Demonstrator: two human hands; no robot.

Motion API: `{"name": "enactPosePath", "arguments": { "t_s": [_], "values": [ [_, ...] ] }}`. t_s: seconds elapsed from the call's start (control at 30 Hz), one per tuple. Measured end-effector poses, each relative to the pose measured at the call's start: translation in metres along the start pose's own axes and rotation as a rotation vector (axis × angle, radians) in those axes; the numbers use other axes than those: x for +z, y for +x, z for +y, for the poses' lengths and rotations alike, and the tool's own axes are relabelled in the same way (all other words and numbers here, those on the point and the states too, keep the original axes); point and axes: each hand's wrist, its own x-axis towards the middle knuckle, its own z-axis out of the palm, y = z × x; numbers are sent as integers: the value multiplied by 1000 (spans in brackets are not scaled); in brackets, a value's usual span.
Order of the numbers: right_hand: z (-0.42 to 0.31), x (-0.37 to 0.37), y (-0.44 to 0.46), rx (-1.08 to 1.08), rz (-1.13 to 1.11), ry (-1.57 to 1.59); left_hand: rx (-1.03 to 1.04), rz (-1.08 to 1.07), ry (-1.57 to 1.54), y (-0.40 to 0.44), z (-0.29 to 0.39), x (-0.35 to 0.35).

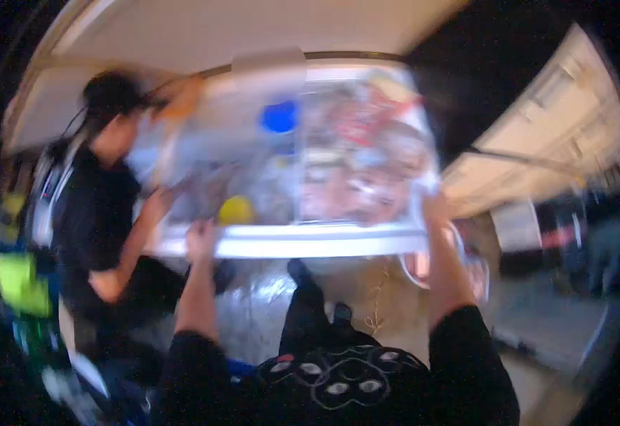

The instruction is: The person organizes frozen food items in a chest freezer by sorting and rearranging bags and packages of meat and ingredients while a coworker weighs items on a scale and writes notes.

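Observation:
In front of me stands a wide white open-topped chest, its front rim running across the view. My left hand is on this rim towards the left, its fingers looking curled over the edge. Just beyond that hand lies a yellow round thing. At the chest's right front corner my right hand touches the edge; motion blur hides its fingers. Pinkish and red packs, too smeared to name, fill the right compartment. A blue round thing shows in the left compartment.
A co-worker in black leans over the chest's left end, arms reaching to it. A round container with pinkish contents stands below the right corner. Pale cabinets are on the right. The floor looks shiny.

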Motion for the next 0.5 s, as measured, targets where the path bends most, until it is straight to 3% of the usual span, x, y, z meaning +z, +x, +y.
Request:
{"name": "enactPosePath", "arguments": {
  "t_s": [0.03,0.07,0.17,0.23,0.5],
  "values": [
    [-26,-19,-10,-40,65,-14,4,-2,105,8,-2,2],
    [-2,4,8,-67,119,-176,154,158,120,7,-16,8],
    [-9,4,11,-77,88,-208,3,50,146,3,5,-5],
    [-24,-6,4,-20,35,-217,86,84,206,4,7,-10],
    [-13,5,12,1,77,-255,64,84,208,0,12,-14]
  ]
}}
